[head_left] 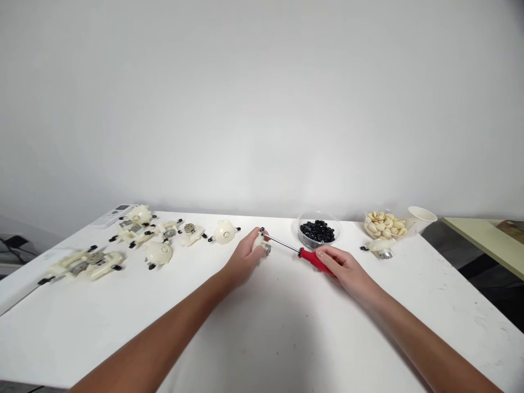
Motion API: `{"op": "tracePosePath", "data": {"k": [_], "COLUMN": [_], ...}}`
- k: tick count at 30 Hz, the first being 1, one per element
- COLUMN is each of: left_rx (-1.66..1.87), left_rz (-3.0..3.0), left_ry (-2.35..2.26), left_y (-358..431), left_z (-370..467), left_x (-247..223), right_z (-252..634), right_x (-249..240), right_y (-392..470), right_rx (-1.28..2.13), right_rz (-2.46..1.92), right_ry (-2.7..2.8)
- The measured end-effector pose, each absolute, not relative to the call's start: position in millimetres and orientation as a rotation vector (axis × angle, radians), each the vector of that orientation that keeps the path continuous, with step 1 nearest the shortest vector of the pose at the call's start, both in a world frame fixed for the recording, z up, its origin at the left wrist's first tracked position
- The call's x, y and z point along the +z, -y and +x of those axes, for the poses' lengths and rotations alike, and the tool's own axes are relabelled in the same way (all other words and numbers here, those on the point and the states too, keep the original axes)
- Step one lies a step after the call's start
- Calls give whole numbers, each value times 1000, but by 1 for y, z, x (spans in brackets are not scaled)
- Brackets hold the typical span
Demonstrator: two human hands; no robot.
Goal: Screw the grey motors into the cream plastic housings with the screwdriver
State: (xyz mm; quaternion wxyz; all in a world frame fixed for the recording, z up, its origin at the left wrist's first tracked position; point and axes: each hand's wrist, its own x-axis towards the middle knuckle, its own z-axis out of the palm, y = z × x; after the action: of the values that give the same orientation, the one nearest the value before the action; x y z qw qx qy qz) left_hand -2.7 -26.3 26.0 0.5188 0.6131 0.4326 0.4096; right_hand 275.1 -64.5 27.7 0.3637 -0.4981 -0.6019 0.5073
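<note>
Near the middle of the white table, my left hand (246, 254) is closed round a small cream plastic part (260, 240) with a metal piece on its lower right side. My right hand (340, 266) grips the red handle of a screwdriver (314, 258). Its metal shaft points left and its tip meets a small black piece (262, 231) at the top of the held part. Behind the screwdriver stands a clear round dish (303, 240) of small black pieces (318, 231).
Several cream parts with black ends (159, 253) lie spread over the left of the table (262, 338), near a white remote (112, 215). Toward the right are a clear container of cream discs (385, 224), a white cup (421, 216) and another cream part (379, 247).
</note>
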Motion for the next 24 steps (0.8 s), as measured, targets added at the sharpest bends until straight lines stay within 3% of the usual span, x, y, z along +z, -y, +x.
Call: {"op": "tracePosePath", "data": {"k": [4,8,11,15,17,21,24], "left_rx": [927,880,855,921,938,957,980], "left_rz": [1374,1359,1409,1515,1548,1566,1527], "left_ry": [-1079,-1039,-1023,-973,-942,-953,-1015], "left_y": [20,18,21,26,27,27,24], "left_z": [-4,-10,-13,-13,-11,-6,-3], "left_x": [17,16,19,27,30,29,22], "right_z": [274,273,270,270,272,277,277], "right_x": [25,23,22,23,25,30,32], "right_y": [70,76,75,70,68,68,68], "right_rx": [730,610,927,1771,2024,2066,1899], "right_rz": [-1372,-1290,-1311,-1195,-1109,-1076,-1129], "right_ry": [1838,2032,1868,1312,1106,1062,1284]}}
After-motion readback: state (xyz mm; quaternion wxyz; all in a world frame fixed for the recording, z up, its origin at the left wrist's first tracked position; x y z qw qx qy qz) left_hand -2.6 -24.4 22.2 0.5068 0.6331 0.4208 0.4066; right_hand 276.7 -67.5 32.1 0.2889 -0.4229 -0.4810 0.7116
